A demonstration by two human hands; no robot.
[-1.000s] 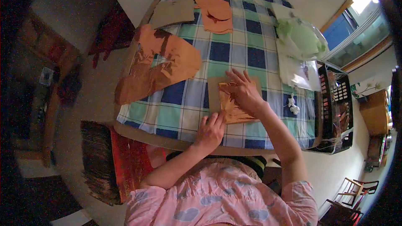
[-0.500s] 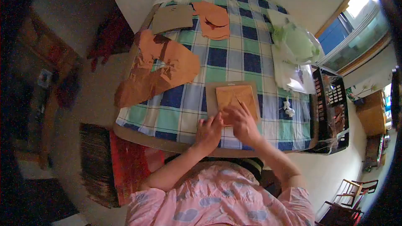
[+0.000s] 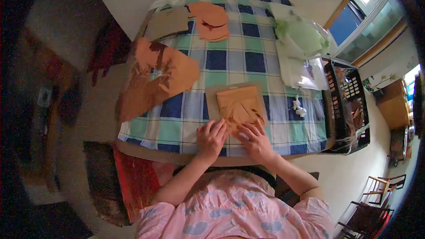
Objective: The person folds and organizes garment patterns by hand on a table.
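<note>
A tan cloth [image 3: 239, 99], folded into a rough square with creases along its near part, lies on a grey-brown cardboard sheet [image 3: 212, 97] near the table's front edge. My left hand [image 3: 211, 141] is at the near left corner of the cloth, its fingers closed on the edge. At the near right part, my right hand [image 3: 256, 144] has its fingers bent and gripping the same cloth. The fingertips partly hide the near edge of the cloth and the cardboard.
A checked tablecloth [image 3: 228, 57] covers the table. On it lie a spread orange-brown piece [image 3: 177, 68], an orange piece [image 3: 210, 20], another cardboard sheet [image 3: 167, 24], clear plastic bags [image 3: 305, 40] and a small white bundle [image 3: 299, 107]. A black basket [image 3: 354, 102] stands right.
My right hand has moved down from the middle of the cloth to its near edge. The near part of the cloth looks more creased. The whole view has shifted slightly.
</note>
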